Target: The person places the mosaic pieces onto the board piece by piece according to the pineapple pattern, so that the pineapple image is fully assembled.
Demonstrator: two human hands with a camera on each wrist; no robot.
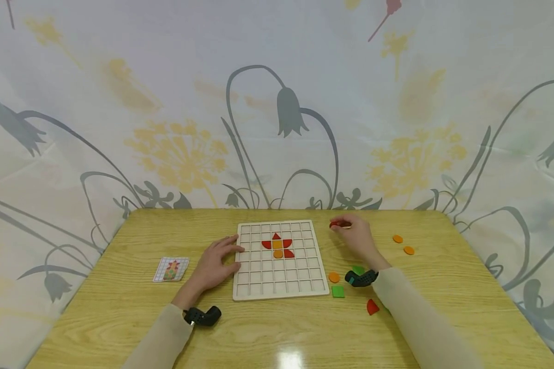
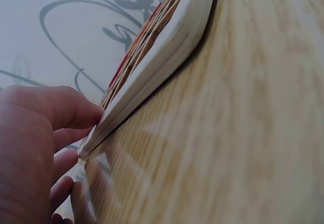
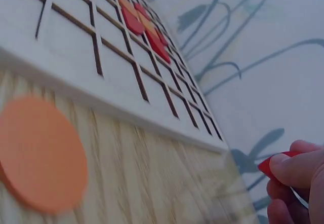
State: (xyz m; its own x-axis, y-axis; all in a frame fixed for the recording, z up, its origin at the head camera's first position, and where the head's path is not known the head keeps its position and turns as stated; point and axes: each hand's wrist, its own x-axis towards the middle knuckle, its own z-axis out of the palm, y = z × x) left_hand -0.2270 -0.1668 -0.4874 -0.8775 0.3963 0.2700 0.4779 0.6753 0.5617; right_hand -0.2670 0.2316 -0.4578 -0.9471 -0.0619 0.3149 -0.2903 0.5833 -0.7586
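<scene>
A white grid board (image 1: 258, 287) lies on the wooden table, and my left hand (image 1: 214, 264) touches its left edge with thumb and fingers spread. Red and orange flat pieces sit in several cells, grouped around an orange square (image 1: 277, 245) above an orange disc (image 1: 278, 254). Beyond the board's right edge, my right hand (image 1: 357, 238) pinches a red piece (image 3: 269, 167) between thumb and fingers. One corner of that piece pokes out, while the rest is hidden by the fingers. In the left wrist view, the left fingertips (image 2: 93, 115) meet the board's side.
A patterned card (image 1: 171, 269) lies left of the left hand. Right of the board are an orange disc (image 1: 334, 277), a green square (image 1: 338, 291) and a red quarter piece (image 1: 372, 307). Two orange discs (image 1: 398, 239) lie farther right. A floral curtain (image 1: 277, 154) hangs behind the table.
</scene>
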